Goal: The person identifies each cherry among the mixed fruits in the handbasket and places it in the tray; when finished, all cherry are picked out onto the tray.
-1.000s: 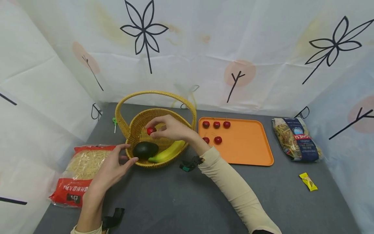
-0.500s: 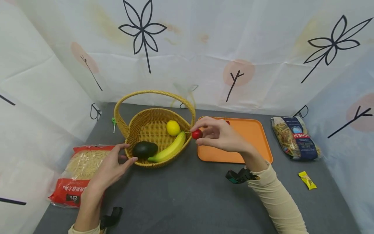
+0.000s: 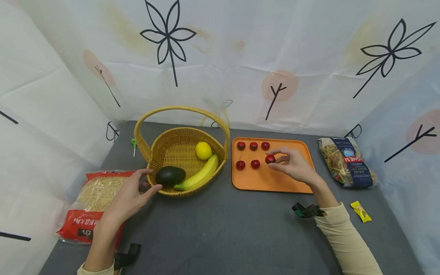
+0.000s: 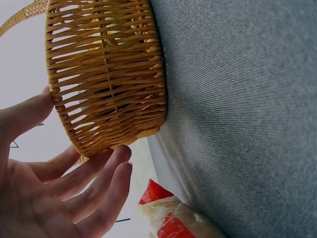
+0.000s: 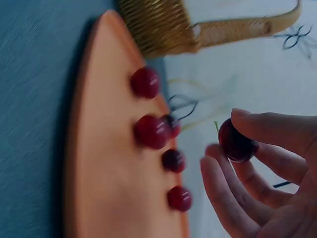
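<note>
My right hand [image 3: 292,164] pinches a red cherry [image 3: 270,159] between thumb and fingertips over the orange tray [image 3: 292,183]; whether the cherry touches it I cannot tell. Its stem shows in the right wrist view. Several other cherries [image 3: 255,164] lie on the tray in two rows, left of and behind the held one. My left hand [image 3: 128,198] holds the near left side of the yellow wicker basket [image 3: 178,131], thumb and fingers against its wall and rim. Inside the basket are an avocado [image 3: 170,175], a banana [image 3: 199,176] and a lemon [image 3: 203,150].
A red-ended pasta bag [image 3: 101,194] lies beside and partly under my left forearm. Right of the tray are another pasta bag [image 3: 348,162] and a small yellow packet [image 3: 361,211]. A green lollipop [image 3: 134,143] lies left of the basket, whose tall handle [image 3: 182,108] arches up.
My right hand has moved from inside the basket rightward to above the tray, carrying the cherry. The lemon, hidden a second ago, is visible. My left hand has stayed at the basket.
</note>
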The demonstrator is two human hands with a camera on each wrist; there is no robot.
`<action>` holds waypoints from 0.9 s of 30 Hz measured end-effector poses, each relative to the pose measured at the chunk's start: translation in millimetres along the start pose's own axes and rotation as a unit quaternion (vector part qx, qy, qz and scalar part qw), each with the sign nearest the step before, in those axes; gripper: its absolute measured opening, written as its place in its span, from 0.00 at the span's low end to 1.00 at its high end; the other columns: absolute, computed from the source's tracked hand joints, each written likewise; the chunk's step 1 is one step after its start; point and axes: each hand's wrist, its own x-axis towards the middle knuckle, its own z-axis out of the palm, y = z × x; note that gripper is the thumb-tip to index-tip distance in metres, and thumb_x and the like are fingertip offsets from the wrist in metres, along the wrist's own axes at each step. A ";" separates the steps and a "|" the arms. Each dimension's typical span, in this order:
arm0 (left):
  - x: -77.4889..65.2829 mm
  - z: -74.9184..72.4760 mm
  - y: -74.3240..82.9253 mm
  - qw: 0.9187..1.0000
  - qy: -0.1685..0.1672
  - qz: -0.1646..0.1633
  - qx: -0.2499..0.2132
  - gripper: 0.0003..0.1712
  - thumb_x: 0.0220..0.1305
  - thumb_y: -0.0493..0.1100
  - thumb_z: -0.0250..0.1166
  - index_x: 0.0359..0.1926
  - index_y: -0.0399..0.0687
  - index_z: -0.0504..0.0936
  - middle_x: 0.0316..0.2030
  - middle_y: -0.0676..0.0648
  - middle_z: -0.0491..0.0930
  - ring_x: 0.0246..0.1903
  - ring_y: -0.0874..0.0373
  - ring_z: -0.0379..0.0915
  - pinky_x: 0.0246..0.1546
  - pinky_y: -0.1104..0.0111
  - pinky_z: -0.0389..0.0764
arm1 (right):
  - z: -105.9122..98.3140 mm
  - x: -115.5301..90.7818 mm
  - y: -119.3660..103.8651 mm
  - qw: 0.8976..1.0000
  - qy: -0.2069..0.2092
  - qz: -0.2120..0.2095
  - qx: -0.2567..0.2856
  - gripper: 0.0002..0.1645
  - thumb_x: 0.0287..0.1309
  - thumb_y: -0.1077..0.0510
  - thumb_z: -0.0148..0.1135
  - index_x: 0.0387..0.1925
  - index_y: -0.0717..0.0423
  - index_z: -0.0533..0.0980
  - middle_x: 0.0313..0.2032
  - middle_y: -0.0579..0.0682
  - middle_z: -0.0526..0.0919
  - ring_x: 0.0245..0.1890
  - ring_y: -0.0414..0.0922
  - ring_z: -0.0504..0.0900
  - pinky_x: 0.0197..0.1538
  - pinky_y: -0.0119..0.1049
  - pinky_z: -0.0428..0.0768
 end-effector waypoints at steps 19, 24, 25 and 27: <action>-4.7 -1.7 -2.7 0.999 0.001 0.022 0.029 0.42 0.74 0.55 0.72 0.75 0.35 0.68 0.69 0.28 0.75 0.59 0.34 0.84 0.59 0.36 0.83 | 23.6 22.8 47.1 0.993 0.032 0.070 -0.086 0.23 0.67 0.60 0.76 0.60 0.63 0.82 0.56 0.64 0.88 0.52 0.59 0.88 0.55 0.49 0.86; -6.9 -5.6 -4.4 0.999 -0.012 0.019 0.032 0.43 0.75 0.58 0.71 0.77 0.37 0.67 0.70 0.29 0.75 0.61 0.34 0.83 0.59 0.36 0.83 | 23.2 22.6 45.4 0.993 0.034 0.071 -0.089 0.25 0.67 0.60 0.76 0.62 0.63 0.81 0.57 0.64 0.88 0.51 0.57 0.87 0.55 0.46 0.84; -7.7 -6.7 -3.7 0.999 -0.013 0.020 0.030 0.43 0.75 0.58 0.71 0.77 0.38 0.67 0.71 0.29 0.75 0.61 0.34 0.83 0.59 0.36 0.83 | 23.0 22.6 44.9 0.993 0.033 0.072 -0.089 0.25 0.67 0.59 0.76 0.62 0.62 0.81 0.57 0.64 0.88 0.51 0.57 0.87 0.54 0.46 0.84; -8.9 -9.8 -3.2 0.999 -0.016 0.023 0.028 0.43 0.75 0.58 0.71 0.77 0.38 0.67 0.71 0.30 0.75 0.61 0.34 0.83 0.58 0.36 0.84 | 22.2 22.4 44.0 0.993 0.032 0.075 -0.088 0.26 0.67 0.59 0.76 0.63 0.62 0.81 0.57 0.64 0.88 0.52 0.58 0.87 0.55 0.47 0.84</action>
